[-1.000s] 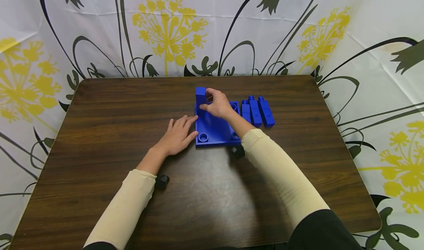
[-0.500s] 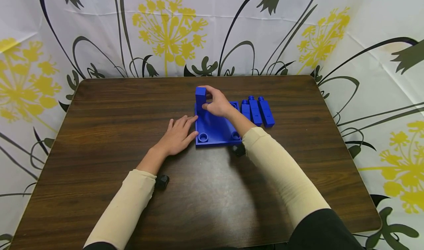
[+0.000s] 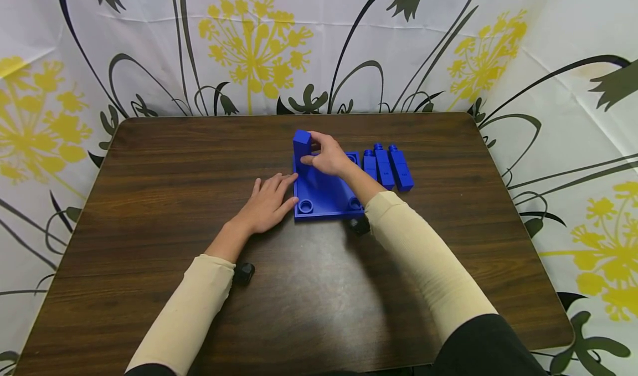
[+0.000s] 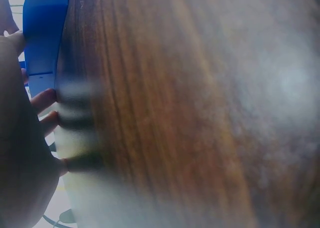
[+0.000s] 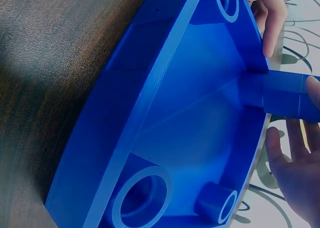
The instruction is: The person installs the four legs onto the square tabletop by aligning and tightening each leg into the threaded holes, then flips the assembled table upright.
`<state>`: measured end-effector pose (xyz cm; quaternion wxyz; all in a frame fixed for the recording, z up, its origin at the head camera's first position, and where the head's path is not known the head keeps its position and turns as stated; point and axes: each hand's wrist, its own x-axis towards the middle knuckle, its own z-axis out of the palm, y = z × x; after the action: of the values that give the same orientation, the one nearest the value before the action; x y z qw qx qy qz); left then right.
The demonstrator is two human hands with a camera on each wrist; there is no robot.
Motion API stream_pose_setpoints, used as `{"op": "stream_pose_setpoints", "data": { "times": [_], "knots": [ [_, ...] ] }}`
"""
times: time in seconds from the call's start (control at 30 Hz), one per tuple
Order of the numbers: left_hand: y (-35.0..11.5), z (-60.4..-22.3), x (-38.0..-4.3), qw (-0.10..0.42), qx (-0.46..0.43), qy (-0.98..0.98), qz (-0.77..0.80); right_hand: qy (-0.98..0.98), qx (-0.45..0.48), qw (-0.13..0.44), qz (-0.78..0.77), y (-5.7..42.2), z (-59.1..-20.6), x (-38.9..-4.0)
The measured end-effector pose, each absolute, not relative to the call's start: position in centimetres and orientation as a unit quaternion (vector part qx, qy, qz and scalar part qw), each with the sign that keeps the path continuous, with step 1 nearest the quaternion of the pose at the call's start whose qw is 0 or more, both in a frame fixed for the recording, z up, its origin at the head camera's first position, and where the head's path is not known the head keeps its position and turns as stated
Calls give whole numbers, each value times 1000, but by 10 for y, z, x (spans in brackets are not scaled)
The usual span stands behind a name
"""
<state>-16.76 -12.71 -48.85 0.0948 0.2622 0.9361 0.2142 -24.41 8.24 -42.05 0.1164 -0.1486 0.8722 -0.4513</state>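
Holding a blue post with the curled fingers and thumb of the right hand, near the middle of the head view. Nearly straight up, tipped a little, in the top-left corner of a blue tray with low walls; bottom end too hidden to tell if set in a ring. Touching the left side of the tray with the left hand, fingers straight and spread wide. Also inside the tray: round, hollow rings at the bottom-left, bottom-right and top-right corners. Lying side by side, just right of the tray: three more blue posts. Underneath: a brown desk. Behind, across the top of the frame: a white flowery cloth.
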Motion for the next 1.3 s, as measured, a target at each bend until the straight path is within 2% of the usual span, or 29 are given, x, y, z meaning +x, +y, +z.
{"op": "stream_pose_setpoints", "data": {
  "times": [0.3, 1.3],
  "knots": [
    [-127, -488, -167, 95, 262, 936, 215, 874, -156, 149, -435, 83, -419, -244],
    [-127, -488, -167, 96, 259, 936, 216, 880, -133, 124, -438, 83, -422, -242]
  ]
}}
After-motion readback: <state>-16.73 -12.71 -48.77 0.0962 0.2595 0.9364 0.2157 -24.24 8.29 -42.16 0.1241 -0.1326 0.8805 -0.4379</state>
